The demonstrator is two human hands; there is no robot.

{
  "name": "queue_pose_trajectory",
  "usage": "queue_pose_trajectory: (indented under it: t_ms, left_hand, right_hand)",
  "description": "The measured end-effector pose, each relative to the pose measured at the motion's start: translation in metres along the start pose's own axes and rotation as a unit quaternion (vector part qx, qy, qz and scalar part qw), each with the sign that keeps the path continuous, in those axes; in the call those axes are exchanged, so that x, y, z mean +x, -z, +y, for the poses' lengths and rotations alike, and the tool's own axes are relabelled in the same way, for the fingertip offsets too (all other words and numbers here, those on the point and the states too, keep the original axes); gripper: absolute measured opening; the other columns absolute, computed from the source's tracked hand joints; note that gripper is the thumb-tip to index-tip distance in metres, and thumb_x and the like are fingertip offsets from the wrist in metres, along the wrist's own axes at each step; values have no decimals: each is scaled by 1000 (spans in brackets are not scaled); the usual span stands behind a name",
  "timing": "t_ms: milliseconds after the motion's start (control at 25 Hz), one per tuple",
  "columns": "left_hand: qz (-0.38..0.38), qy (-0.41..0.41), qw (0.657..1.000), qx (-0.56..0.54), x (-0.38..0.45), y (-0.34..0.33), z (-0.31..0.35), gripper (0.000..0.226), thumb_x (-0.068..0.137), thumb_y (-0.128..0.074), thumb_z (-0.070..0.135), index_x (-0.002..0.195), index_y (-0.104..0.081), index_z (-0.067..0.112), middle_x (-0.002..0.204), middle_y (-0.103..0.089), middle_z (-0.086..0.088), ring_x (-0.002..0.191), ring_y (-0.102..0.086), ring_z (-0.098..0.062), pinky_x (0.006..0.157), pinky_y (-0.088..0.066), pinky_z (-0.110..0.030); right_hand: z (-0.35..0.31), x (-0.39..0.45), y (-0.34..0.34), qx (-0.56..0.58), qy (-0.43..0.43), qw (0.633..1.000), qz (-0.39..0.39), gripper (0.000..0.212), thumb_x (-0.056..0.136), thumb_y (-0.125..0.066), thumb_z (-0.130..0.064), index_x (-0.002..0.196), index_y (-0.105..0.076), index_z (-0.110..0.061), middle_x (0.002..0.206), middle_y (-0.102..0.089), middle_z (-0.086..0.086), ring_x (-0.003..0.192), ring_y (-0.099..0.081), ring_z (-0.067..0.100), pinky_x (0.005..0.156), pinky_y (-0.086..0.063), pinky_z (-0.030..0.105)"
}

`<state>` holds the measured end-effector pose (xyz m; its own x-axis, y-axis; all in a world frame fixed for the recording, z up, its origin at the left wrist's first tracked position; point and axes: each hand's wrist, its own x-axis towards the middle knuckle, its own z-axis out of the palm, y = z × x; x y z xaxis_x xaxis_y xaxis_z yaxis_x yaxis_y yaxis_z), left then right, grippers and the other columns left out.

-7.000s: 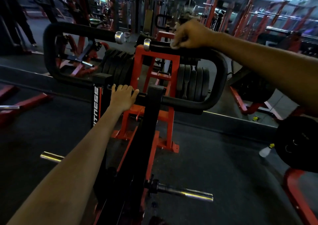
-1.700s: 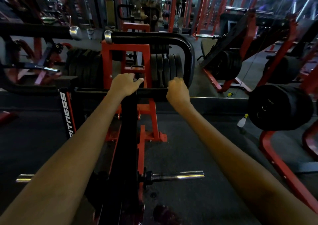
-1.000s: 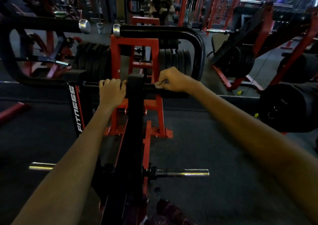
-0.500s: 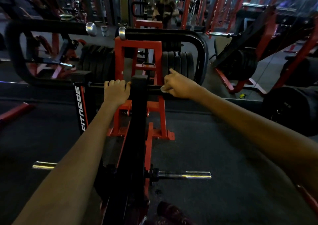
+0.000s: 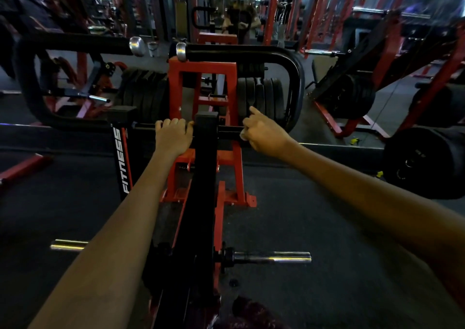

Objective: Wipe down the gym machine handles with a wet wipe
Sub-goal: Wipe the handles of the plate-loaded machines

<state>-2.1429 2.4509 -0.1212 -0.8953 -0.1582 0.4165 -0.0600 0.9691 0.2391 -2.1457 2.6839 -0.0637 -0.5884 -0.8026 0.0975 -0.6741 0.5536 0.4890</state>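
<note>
On the near cross bar point(image 5: 227, 135) of the machine, just right of the black centre post point(image 5: 205, 152), I have my right hand point(image 5: 264, 137) down with the wet wipe point(image 5: 243, 135). The wipe shows only as a small pale scrap at the fingers point(image 5: 247, 124), pinched against the bar; the index finger sticks up and away from it, so the hold looks to be thumb and middle fingers, though most of the wipe is hidden under the hand. My left hand point(image 5: 173, 137) is wrapped over the same bar on the other side of the post, fingers curled round it, bracing.

I judge this to be the wiping step on the low inner stretch of the right-hand handle loop point(image 5: 293, 76). The left loop point(image 5: 25, 76) and its top bar with the chrome end cap point(image 5: 136, 45) are not being touched now.

The next move, as I see it, calls for dragging the wipe along the bar with steady pressure, keeping enough of the cloth between skin and metal, and rolling the wrist so the underside gets covered as well. The pinch is slight, so the wipe could slip or bunch up.
</note>
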Motion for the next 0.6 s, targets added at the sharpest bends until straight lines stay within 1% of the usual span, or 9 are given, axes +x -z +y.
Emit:
queue_pose_trajectory:
  t_ms: [40,120,160,200,240,320,400,520,600]
  left_hand:
    - [5,2,1000,-3,0,-1,1,43,102,-31,28,104,-61,-3,114,-60,-22,114,-47,-38,103,-23,-44]
    - [9,8,1000,-3,0,-1,1,42,102,-32,28,103,-61,-3,113,-60,-22,113,-47,-38,104,-23,-45]
    - [7,8,1000,-1,-1,0,1,43,102,-32,28,103,-61,-3,113,-60,-22,113,-47,-38,104,-23,-45]
    - [4,6,1000,1,0,0,0,43,102,-32,28,104,-60,-3,114,-60,-22,114,-47,-38,104,-23,-45]
    - [-1,3,1000,2,0,2,0,43,102,-31,29,105,-60,-2,115,-59,-22,114,-47,-38,103,-23,-44]
    - [-9,-1,1000,2,1,4,-1,43,102,-30,30,106,-60,-2,116,-59,-21,115,-47,-38,103,-23,-44]
    - [-9,-2,1000,6,0,3,-1,44,102,-30,30,104,-60,-2,115,-59,-22,114,-47,-37,103,-24,-44]
    - [-13,2,1000,7,1,4,1,44,102,-29,30,106,-59,-2,117,-58,-22,115,-46,-38,103,-23,-44]
    - [-43,15,999,8,4,5,1,45,102,-28,30,113,-57,-2,124,-55,-22,120,-43,-38,106,-21,-45]
  right_hand:
    - [-1,4,5,-30,-55,998,-28,20,88,-49,-4,95,-67,-6,100,-60,13,99,-55,28,116,-10,41]
    - [-16,19,12,7,-92,995,-32,21,92,-47,-11,97,-67,-11,104,-60,8,102,-54,23,113,-15,36]
    - [-28,27,9,17,-79,997,-11,16,90,-53,-12,92,-68,-13,99,-61,7,98,-56,21,110,-23,34]
    - [-39,30,9,15,-54,998,25,6,83,-64,-11,82,-70,-13,90,-63,6,89,-59,21,104,-33,33]
    - [-43,34,1,21,-20,996,84,8,71,-74,-6,71,-70,-13,79,-63,5,78,-61,21,95,-42,33]
    - [-37,19,-12,-18,17,993,118,10,66,-68,1,63,-69,-8,70,-61,6,69,-63,22,88,-47,33]
    - [-24,-3,-23,-23,19,988,151,19,72,-52,0,67,-70,-3,71,-62,9,68,-63,25,95,-46,40]
    - [2,-33,-30,-10,-16,984,179,14,69,-61,5,77,-71,1,73,-62,13,69,-63,28,101,-31,50]
    - [4,-36,-26,13,-63,987,146,15,67,-68,8,81,-71,1,75,-63,14,76,-62,30,107,-24,49]
